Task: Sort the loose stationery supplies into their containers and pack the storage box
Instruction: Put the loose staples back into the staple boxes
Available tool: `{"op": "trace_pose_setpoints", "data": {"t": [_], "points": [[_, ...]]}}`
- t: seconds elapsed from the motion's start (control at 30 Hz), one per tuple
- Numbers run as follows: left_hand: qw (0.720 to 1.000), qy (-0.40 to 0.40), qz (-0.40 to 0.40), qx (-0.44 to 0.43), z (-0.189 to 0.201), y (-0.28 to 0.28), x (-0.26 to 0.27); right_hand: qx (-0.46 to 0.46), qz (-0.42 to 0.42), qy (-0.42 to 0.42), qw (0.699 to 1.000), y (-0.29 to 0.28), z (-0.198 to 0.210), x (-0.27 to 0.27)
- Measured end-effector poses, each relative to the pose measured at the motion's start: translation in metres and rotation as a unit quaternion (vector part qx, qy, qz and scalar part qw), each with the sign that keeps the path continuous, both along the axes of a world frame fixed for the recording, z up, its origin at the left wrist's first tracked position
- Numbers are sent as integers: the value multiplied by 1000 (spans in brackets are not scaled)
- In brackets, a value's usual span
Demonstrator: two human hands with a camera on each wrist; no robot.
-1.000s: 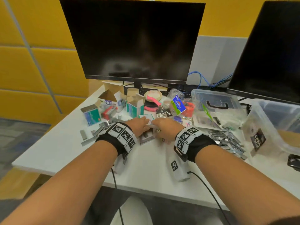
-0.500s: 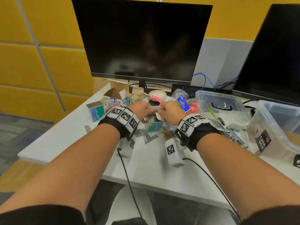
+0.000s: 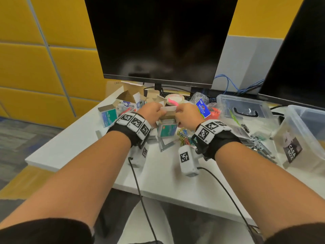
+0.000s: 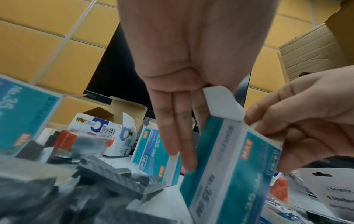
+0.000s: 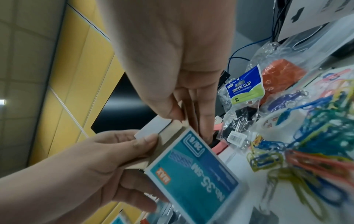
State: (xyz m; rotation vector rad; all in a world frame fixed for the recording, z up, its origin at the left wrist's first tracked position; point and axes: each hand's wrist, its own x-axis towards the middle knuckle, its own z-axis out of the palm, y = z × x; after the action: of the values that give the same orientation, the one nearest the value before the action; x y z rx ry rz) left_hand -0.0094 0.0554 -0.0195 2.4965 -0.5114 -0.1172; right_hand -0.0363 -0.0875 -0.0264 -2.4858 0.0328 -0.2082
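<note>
Staple box (image 3: 167, 129) is being held upright between both hands above the desk (image 3: 163, 175), near the middle of the clutter, its teal face toward the person and its white flap (image 3: 168, 108) standing open on top. Half a second ago the hands were already raised with it; a second ago they were lower, down among the loose staples (image 3: 260, 143) on the desk. The left hand (image 3: 151, 112) is gripping the box's left side, thumb curled onto the top edge and fingers lying along the side. The right hand (image 3: 188, 114) is pinching the flap's right end.

The left wrist view is showing what the head view hides: the left fingers (image 4: 178, 136) straight against the box (image 4: 229, 166), more teal boxes (image 4: 153, 151) at 9 o'clock, grey staple strips (image 4: 107, 174) blurred in the foreground. The right wrist view is showing the left thumb (image 5: 141, 144) at the opened top, and at 3 o'clock coloured paper clips (image 5: 306, 151) and a binder clip bag (image 5: 247, 86). The clear storage box (image 3: 306, 136) is sitting at 3 o'clock, well apart.
</note>
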Motion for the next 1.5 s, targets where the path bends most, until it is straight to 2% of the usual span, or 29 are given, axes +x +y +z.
{"op": "trace_pose_setpoints", "data": {"t": [0.13,0.2,0.27,0.4,0.53,0.63,0.73,0.8,0.9,0.93,1.03,1.17,1.23,1.43,1.5], "points": [[996,88,-27,24,4,-5,21,-35,-3,65,997,-11,-5,21],[993,109,-33,27,7,-7,26,-69,-7,76,995,-14,-4,28],[992,118,-33,16,9,-7,25,-62,-19,75,995,-15,-3,27],[996,82,-21,-14,6,-5,10,-87,-54,39,994,-17,-7,26],[1000,-14,25,3,-2,3,-6,-50,-102,6,994,-17,-13,24],[998,-35,54,7,-7,8,-10,-32,-115,1,993,-15,-11,23],[994,11,11,107,-14,13,-4,-39,-116,14,992,-14,-11,30],[980,73,-31,185,-17,13,1,-70,-97,27,992,-15,-11,34],[961,117,-67,243,-18,8,7,-119,-57,43,990,-17,-11,38],[958,123,-63,251,-19,7,8,-98,-46,40,993,-19,-12,41],[954,133,-45,263,-25,4,11,84,-25,42,995,-23,-22,47],[960,124,-25,249,-31,-2,10,249,-16,28,968,-22,-32,34],[964,121,-14,235,-34,-4,9,305,-32,52,950,-23,-34,27],[971,101,7,215,-38,-8,10,246,-8,157,956,-30,-41,12],[973,94,8,211,-38,-8,10,180,30,174,968,-25,-43,9]]}}
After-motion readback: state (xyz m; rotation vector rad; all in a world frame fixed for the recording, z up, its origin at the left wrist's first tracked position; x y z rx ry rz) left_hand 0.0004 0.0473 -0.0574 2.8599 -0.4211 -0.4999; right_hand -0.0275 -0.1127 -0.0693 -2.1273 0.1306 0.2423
